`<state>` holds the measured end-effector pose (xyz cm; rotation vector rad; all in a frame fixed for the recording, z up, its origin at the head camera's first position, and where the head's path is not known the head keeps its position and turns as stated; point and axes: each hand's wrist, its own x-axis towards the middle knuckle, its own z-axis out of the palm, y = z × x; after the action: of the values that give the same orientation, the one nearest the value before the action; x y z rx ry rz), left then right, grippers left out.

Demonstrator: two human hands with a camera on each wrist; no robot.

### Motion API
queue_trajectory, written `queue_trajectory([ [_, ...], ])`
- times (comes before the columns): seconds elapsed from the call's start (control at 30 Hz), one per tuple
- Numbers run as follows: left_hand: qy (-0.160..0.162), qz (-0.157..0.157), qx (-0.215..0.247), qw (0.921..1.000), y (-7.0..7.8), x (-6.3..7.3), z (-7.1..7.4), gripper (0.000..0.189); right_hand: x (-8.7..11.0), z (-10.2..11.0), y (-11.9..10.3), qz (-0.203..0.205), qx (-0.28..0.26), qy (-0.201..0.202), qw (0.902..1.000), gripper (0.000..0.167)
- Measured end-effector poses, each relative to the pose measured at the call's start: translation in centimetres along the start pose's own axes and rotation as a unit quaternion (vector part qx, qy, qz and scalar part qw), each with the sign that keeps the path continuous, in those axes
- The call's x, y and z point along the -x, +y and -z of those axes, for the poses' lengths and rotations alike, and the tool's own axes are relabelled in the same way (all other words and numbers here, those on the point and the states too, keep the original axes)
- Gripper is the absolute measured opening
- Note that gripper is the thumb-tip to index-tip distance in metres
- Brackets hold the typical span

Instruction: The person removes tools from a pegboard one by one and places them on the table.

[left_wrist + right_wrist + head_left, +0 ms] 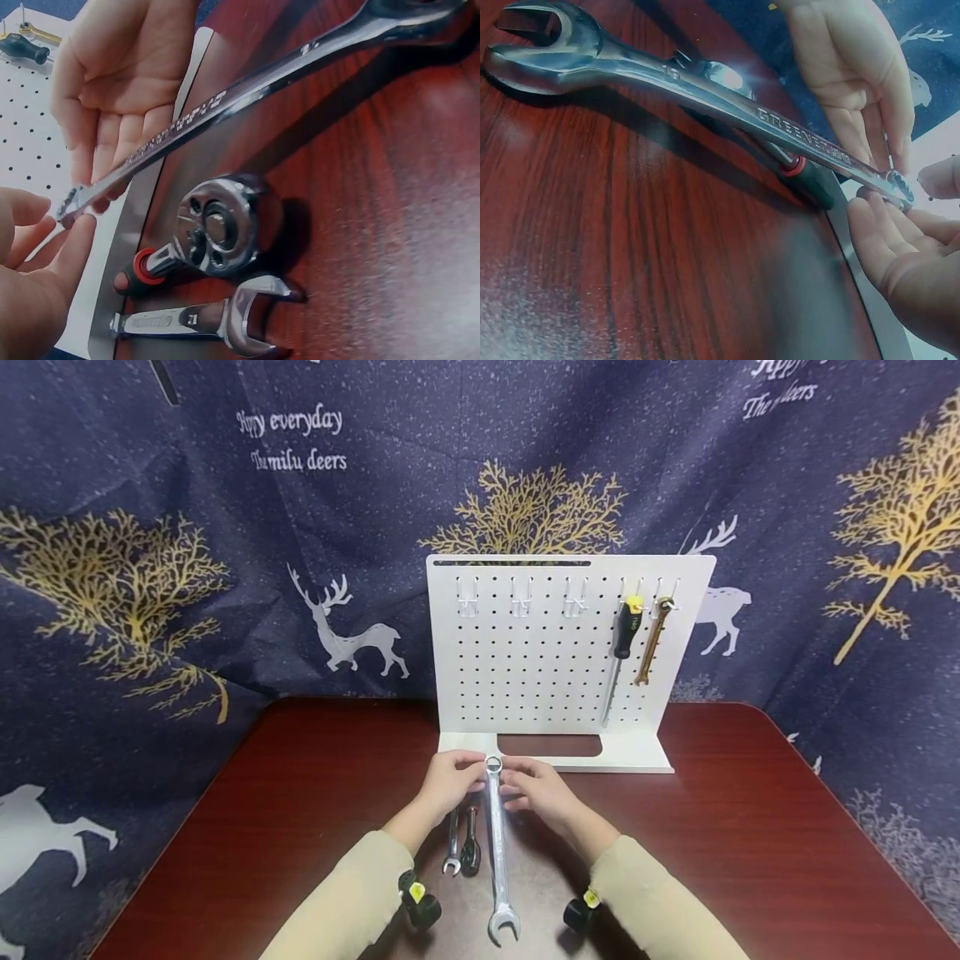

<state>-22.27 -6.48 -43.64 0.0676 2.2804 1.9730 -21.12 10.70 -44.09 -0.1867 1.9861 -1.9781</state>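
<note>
A long chrome combination wrench (497, 843) slants over the table, its ring end raised towards the pegboard and its open end nearest me. My left hand (450, 783) pinches the ring end from the left, fingertips against the ring in the left wrist view. From the right, my right hand (542, 789) holds the same end, its fingers under the ring (898, 192) in the right wrist view. Left of the wrench lie a ratchet handle (470, 847) with a dark, red-ringed grip and a smaller wrench (452, 852); my left hand partly hides the smaller wrench in the head view.
A white pegboard (525, 664) stands at the back of the red-brown table (315, 827). On its right hooks hang a black-and-yellow screwdriver (627, 631) and a bronze-toned wrench (654, 643). Several wire hooks (521, 602) hold nothing. Behind it hangs a patterned blue cloth (375, 527).
</note>
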Motion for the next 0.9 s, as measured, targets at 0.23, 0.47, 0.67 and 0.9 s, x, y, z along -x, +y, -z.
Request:
queue_trajectory([
  [0.23,0.002,0.030,-0.017,0.9994,0.0,1.0,-0.4,0.035,0.3,0.2,0.3,-0.029,-0.016,-0.006,0.9994,0.047],
  [0.47,-0.004,0.042,-0.026,0.9988,0.3,1.9,-1.2,0.040,0.6,-0.1,0.7,-0.052,-0.044,-0.010,0.9976,0.048],
  [0.67,-0.014,0.048,-0.050,0.9975,0.6,2.1,-2.1,0.044,0.8,-0.1,0.8,-0.062,-0.048,-0.004,0.9969,0.048],
  [0.9,-0.025,0.067,-0.042,0.9966,1.2,2.3,-2.4,0.050,0.9,-0.1,0.5,-0.068,-0.042,0.005,0.9968,0.048],
])
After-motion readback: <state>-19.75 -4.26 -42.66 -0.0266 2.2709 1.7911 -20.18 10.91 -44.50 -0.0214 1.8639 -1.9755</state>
